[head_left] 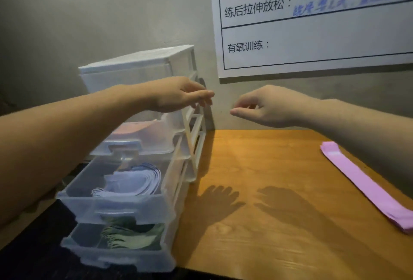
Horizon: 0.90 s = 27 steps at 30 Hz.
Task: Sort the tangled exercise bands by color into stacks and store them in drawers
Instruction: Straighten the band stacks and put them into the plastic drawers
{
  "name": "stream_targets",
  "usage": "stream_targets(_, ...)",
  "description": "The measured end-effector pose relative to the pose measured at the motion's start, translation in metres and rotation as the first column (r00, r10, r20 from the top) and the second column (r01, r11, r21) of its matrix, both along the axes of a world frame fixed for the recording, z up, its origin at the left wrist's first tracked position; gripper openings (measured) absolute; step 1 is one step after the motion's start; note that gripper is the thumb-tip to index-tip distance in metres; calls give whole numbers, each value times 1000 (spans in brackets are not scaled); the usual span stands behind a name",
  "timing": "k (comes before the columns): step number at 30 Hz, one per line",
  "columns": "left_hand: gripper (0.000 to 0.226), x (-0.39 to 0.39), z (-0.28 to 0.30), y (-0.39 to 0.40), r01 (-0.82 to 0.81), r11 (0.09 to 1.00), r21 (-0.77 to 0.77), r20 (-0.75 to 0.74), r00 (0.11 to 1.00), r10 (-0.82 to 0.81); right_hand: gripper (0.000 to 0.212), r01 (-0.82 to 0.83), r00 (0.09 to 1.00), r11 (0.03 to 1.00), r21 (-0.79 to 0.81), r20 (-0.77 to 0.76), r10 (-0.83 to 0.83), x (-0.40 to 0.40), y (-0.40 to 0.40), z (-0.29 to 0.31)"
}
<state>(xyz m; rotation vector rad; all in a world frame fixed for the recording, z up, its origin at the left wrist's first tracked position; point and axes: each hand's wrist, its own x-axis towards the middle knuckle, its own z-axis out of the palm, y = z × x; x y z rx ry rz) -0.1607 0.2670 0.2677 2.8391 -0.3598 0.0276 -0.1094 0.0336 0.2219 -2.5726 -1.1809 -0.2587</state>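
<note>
Wooden table [279,190], wall chart [312,22] above it. Clear drawer unit [194,145] sits at table's left edge against the wall, several drawers pulled out, probably for loading. Contents: orange bands [134,131] in upper open drawer, blue bands [136,181] in the next, green bands [134,235] in the lowest. Pink stack [366,186] lies flat on table at right, not yet stored; likely next in. Left hand [178,95] hovers by the unit's upper frame, fingers loose, holding nothing. Right hand [268,107] in mid-air, fingers loosely curled, empty.
</note>
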Motion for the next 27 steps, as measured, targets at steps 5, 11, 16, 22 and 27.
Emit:
stream_targets(5,43,42,-31,-99,125,990,66,-35,992,-123,39,155,983,988,-2,-97,-155,13,-99,-34)
stream_targets(11,43,95,-109,-215,259,958,121,-90,964,-249,34,390,893,920,-25,-235,-385,25,-210,-93)
stream_targets(16,35,146,-184,-277,325,945,28,-131,939,-319,25,531,792,847,-36,-333,-511,39,-273,-151)
stream_targets(22,45,205,-253,-302,231,963,-142,-136,959,-250,22,677,670,729,101,-495,-553,77,-301,-210)
stream_targets(27,61,245,-280,-310,119,966,-229,-121,981,-149,32,759,600,617,208,-592,-538,110,-290,-245)
